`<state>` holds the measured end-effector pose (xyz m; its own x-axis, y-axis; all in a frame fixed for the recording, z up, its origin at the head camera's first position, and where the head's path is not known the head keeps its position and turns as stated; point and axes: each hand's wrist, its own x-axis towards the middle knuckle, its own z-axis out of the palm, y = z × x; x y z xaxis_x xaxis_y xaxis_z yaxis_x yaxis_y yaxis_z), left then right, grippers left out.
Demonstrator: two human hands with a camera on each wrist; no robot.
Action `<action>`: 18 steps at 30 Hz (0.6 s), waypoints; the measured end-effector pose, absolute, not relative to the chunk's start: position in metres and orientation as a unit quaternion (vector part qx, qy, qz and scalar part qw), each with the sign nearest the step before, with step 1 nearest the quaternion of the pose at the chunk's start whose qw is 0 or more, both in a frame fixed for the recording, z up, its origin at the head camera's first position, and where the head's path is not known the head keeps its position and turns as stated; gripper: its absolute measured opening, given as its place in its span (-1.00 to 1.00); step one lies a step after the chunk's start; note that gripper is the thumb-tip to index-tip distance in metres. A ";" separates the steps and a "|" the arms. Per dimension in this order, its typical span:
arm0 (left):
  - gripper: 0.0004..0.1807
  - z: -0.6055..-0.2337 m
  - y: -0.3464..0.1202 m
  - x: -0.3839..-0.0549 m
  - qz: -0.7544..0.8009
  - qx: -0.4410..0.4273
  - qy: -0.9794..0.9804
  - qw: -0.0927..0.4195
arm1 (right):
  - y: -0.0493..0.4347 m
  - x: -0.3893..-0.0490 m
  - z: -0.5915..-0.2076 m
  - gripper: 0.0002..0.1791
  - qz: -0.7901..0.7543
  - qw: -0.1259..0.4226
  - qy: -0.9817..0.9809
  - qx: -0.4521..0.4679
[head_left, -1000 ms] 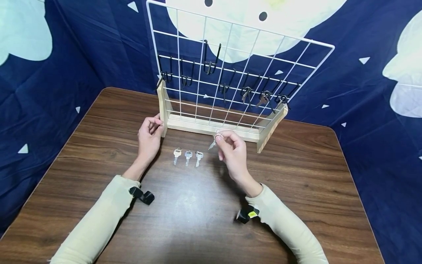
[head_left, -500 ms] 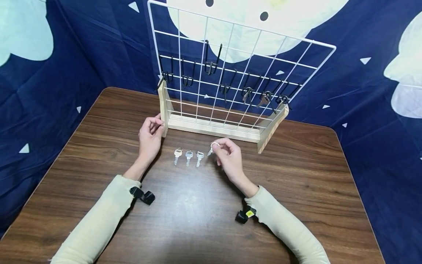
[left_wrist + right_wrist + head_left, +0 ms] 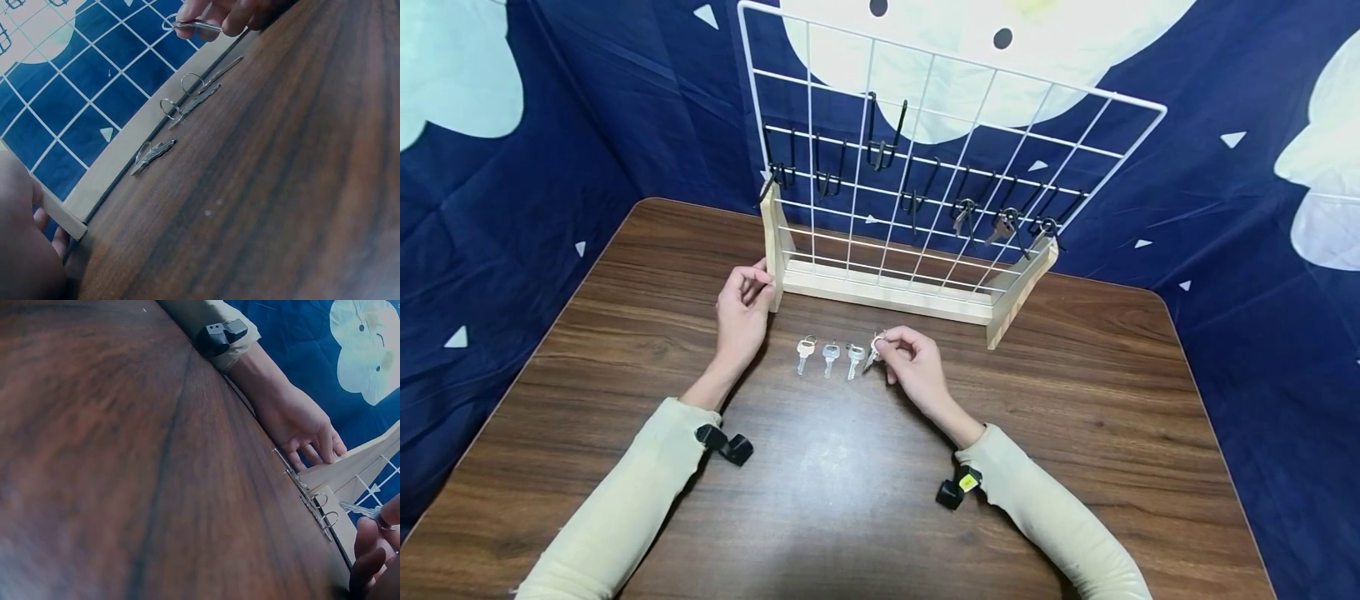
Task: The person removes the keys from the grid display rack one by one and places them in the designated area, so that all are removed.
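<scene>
Key [image 3: 872, 358] near the centre of the head view, just right of three loose keys [image 3: 831, 360] lying in a row. Right hand [image 3: 916, 367] has it in a close pinch, thumb against finger, at the ring end.

Other hand?

Left hand [image 3: 743, 310], left of centre. Fingers bent, touching the left upright [image 3: 772, 250] of the rack [image 3: 934, 55]. Gripping or merely resting: cannot tell.

Is the key down on the table [image 3: 820, 517]?

Seems not flat. Left wrist view has it at top centre, ring [image 3: 164, 23] on its left, apparently held off the wood. My reading: being placed as fourth in the row. A lift can't be ruled out.

If placing, how to do it well?

Tip down first, slowly, then let the head settle. Leave a small gap: the blade slants down-left in the frame, towards the rightmost loose key [image 3: 855, 358], and could nudge it. Turn it nearer to that key's line before letting go.

And the release?

Part thumb and finger, then draw straight up. Likeliest trouble, I'd say: ring snagging a fingertip and swinging the key crooked.
</scene>
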<state>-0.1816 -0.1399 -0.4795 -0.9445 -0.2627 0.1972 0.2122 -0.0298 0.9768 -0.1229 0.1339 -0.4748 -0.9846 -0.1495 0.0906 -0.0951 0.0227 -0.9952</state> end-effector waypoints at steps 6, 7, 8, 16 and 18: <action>-0.93 -0.480 -0.142 -0.181 -0.717 0.021 -0.677 0.168 | 0.136 -0.125 -0.479 -0.87 -0.678 0.026 0.728 -0.099; -0.91 -0.480 -0.142 -0.181 -0.717 0.021 -0.677 0.168 | 0.136 -0.125 -0.479 -0.87 -0.672 0.028 0.733 -0.101; -0.89 -0.480 -0.142 -0.181 -0.716 0.021 -0.677 0.169 | 0.137 -0.126 -0.479 -0.87 -0.665 0.028 0.739 -0.102; -0.88 -0.481 -0.141 -0.182 -0.717 0.017 -0.676 0.167 | 0.140 -0.127 -0.480 -0.92 -0.551 0.002 0.829 -0.098; -0.89 -0.482 -0.142 -0.182 -0.717 0.016 -0.677 0.167 | 0.141 -0.128 -0.481 -0.93 -0.527 -0.006 0.844 -0.101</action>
<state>-0.1819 -0.1415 -0.4819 -0.9437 -0.2616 0.2028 0.2175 -0.0283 0.9757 -0.1282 0.1407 -0.4806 -0.9797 -0.1634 0.1161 -0.1760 0.4244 -0.8882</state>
